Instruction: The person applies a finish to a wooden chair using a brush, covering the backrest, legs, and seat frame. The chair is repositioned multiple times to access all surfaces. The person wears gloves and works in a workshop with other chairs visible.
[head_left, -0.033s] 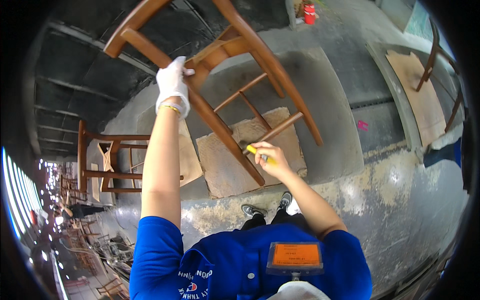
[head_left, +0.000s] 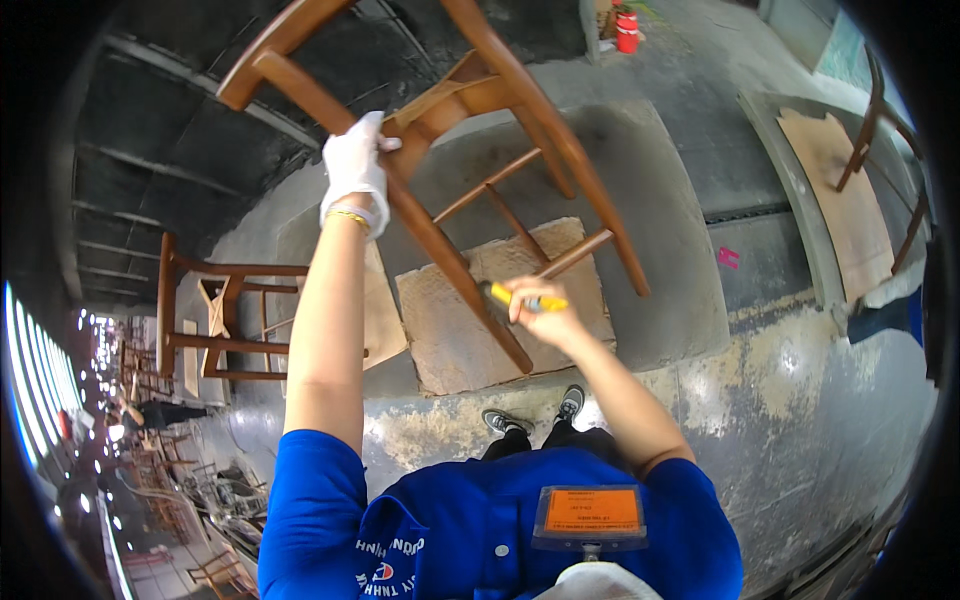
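A brown wooden chair (head_left: 445,250) is tipped over in front of me, with its legs pointing down toward my feet. My left hand (head_left: 355,160), in a white glove, is closed around the chair's side frame near the corner of the seat. Bare, my right hand (head_left: 540,305) grips a yellow-handled brush (head_left: 550,303). Its dark tip, hard to make out, is at the lower part of the nearest leg; whether it touches the wood I cannot tell.
Under the chair lies a worn cardboard sheet (head_left: 430,345) on a grey platform (head_left: 670,260). Another wooden chair (head_left: 170,305) stands at left. At far right, a chair (head_left: 865,140) is beside more cardboard (head_left: 835,210). A red container (head_left: 627,35) stands at the back.
My right hand has turned slightly, so the brush handle lies flatter across it. The chair and my left hand appear a little farther right; the surroundings have shifted slightly as well.
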